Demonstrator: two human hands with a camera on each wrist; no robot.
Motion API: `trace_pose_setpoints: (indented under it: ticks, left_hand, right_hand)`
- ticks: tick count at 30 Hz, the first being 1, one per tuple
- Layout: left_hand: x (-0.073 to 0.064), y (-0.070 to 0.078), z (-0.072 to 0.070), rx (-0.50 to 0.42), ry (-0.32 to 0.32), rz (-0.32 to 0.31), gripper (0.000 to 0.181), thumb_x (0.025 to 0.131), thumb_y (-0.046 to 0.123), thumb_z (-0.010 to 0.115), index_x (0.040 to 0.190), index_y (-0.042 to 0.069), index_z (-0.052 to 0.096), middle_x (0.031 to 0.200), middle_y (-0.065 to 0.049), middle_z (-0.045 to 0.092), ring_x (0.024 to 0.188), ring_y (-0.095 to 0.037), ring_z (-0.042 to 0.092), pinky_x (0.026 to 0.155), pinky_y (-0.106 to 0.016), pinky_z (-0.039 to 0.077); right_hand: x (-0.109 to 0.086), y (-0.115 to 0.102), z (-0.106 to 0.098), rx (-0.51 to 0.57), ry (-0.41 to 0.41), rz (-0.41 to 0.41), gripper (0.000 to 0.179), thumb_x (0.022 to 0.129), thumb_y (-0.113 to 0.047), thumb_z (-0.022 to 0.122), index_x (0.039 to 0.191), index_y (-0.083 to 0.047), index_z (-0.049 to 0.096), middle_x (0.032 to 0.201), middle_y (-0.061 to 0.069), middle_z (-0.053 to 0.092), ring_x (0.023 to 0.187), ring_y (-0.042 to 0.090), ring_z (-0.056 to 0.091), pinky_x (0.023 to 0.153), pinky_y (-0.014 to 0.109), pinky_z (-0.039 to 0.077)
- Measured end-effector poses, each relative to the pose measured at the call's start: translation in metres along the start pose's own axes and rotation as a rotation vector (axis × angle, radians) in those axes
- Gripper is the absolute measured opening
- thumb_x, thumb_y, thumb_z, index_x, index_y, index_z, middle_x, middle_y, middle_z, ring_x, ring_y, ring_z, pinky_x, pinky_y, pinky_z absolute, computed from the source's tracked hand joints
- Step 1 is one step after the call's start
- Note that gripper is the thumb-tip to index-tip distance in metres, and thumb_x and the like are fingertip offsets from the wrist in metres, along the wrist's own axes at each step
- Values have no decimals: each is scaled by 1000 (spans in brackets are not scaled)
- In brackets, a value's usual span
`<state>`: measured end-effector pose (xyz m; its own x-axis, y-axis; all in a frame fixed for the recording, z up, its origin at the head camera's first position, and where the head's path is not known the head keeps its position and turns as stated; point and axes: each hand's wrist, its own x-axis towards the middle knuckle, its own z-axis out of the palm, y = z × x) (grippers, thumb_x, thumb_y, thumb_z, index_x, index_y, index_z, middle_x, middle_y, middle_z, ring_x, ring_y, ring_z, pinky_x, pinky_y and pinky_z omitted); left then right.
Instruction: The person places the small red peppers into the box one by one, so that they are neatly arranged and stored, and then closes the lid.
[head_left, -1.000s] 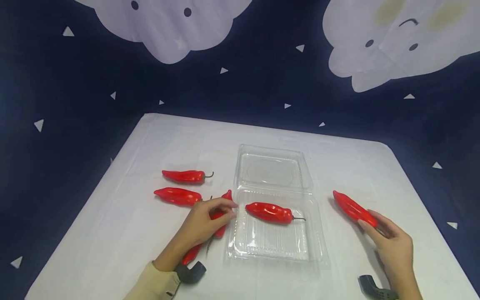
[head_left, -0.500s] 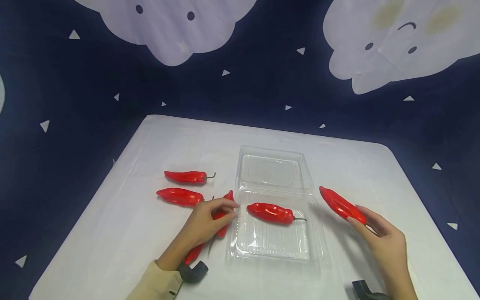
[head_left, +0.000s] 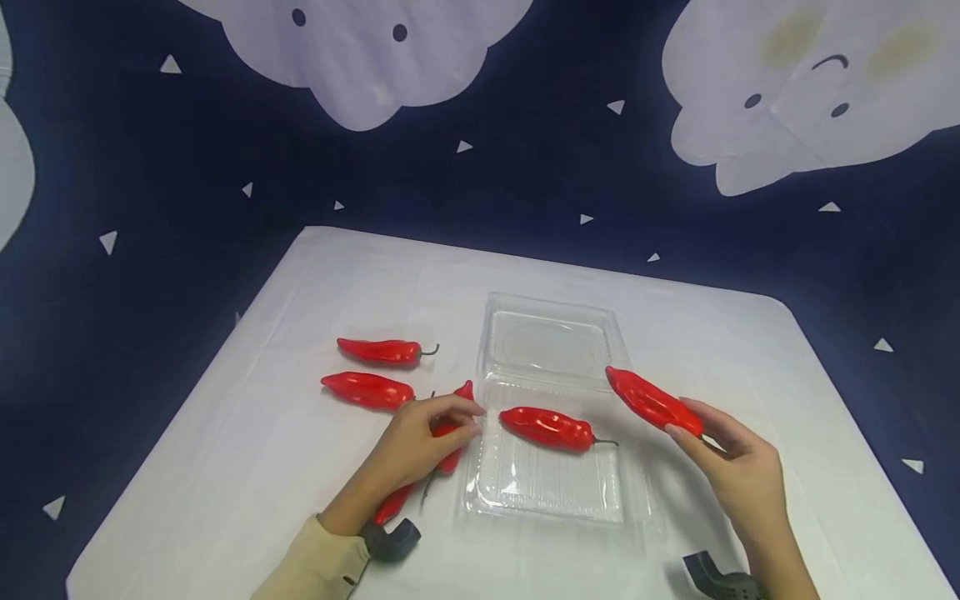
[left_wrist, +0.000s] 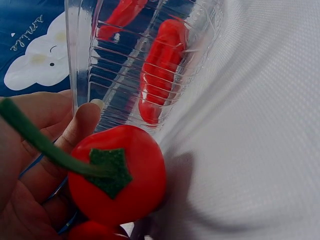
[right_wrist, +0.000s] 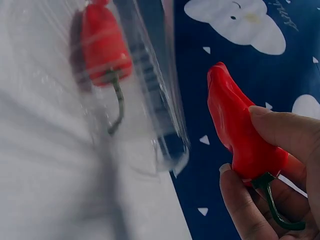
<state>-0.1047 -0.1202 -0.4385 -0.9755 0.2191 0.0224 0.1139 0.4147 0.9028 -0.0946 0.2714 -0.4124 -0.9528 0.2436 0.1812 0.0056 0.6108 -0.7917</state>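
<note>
My right hand (head_left: pixel 738 471) holds a red pepper (head_left: pixel 652 402) near its stem end, raised beside the clear plastic container (head_left: pixel 633 508). In the right wrist view, thumb and fingers pinch the pepper (right_wrist: pixel 240 125), its green stem hanging toward the palm. Another red pepper (head_left: pixel 547 428) lies inside the open container, stem to the right. My left hand (head_left: pixel 420 437) pinches the container's left rim with its fingertips. Beneath its arch is a pepper (head_left: pixel 452 458), partly hidden; the left wrist view shows that pepper's stem end (left_wrist: pixel 120 175) close up.
Two more red peppers, an upper one (head_left: pixel 382 352) and a lower one (head_left: pixel 367 390), lie left of the container. Another pepper (head_left: pixel 392 504) is partly under the left wrist. The hinged lid (head_left: pixel 555 346) lies folded back on the white table (head_left: pixel 262 433).
My right hand has lifted its pepper off the table and carried it leftward to the container's right side. The left hand stays at the rim. The head view has shifted slightly.
</note>
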Motion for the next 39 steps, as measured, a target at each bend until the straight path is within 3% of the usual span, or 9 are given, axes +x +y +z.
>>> trace_pose_setpoints:
  ticks: [12, 19, 25, 32, 36, 39]
  left_hand:
    - [0, 0, -1, 15, -6, 11, 28, 89, 32, 81, 116, 31, 74, 89, 19, 70, 96, -9, 64, 92, -37, 56]
    - [-1, 0, -2, 15, -1, 8, 28, 88, 31, 81, 116, 31, 74, 89, 19, 70, 94, -9, 64, 89, -36, 56]
    - [0, 0, -2, 21, 0, 0, 28, 88, 32, 81, 115, 32, 74, 88, 20, 69, 95, -10, 64, 90, -37, 56]
    - [0, -1, -1, 13, -5, 13, 26, 89, 33, 81, 114, 30, 75, 88, 17, 70, 94, -10, 64, 91, -40, 56]
    - [0, -1, -1, 13, -10, 19, 25, 89, 33, 80, 114, 30, 75, 88, 17, 70, 94, -10, 63, 91, -40, 55]
    - [0, -2, -2, 9, -9, 27, 25, 90, 31, 80, 114, 30, 74, 87, 18, 69, 95, -10, 63, 92, -41, 55]
  right_hand:
    - [-19, -12, 21, 55, -97, -68, 47, 83, -19, 87, 126, -7, 72, 126, 10, 70, 107, -6, 63, 79, 13, 54]
    - [-24, -22, 25, 113, -152, -100, 47, 83, -15, 87, 128, -12, 72, 125, 7, 71, 106, 1, 67, 79, 18, 56]
    - [-26, -27, 34, 138, -220, -245, 47, 79, -5, 88, 123, -15, 73, 122, 4, 72, 108, 4, 69, 78, 24, 59]
    - [-30, -29, 48, 61, -273, -455, 54, 72, -1, 92, 121, -16, 74, 119, 1, 73, 107, 6, 68, 75, 23, 59]
    - [-33, -30, 54, 23, -273, -509, 56, 70, -1, 93, 121, -16, 74, 118, 0, 73, 104, 12, 70, 73, 24, 60]
    - [-35, -32, 58, -16, -284, -496, 58, 69, -2, 94, 122, -18, 74, 119, -3, 73, 103, 14, 71, 73, 24, 60]
